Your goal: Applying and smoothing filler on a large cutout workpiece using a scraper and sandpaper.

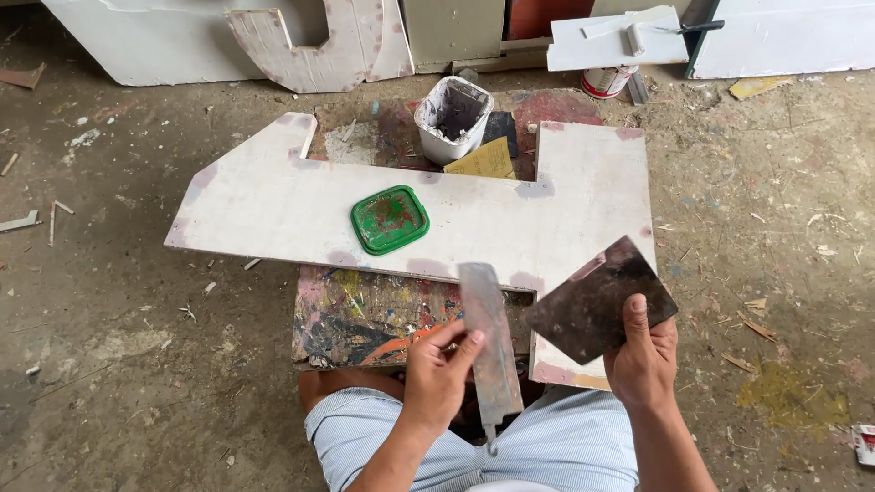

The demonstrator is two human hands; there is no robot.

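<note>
both hands grip tools: left hand point(436, 375) clamps a narrow putty blade point(489, 342), right hand point(641, 357) a dark scraper plate point(597, 301), above a white cut board point(437, 223) holding a green lid point(390, 220).

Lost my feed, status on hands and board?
Left hand grips narrow scraper. Right hand holds dark square blade. White board carries green lid.

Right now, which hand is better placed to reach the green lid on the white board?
Probably the left hand: it holds the narrow scraper almost directly below the green lid. The right hand, gripping the dark plate, is farther right.
</note>
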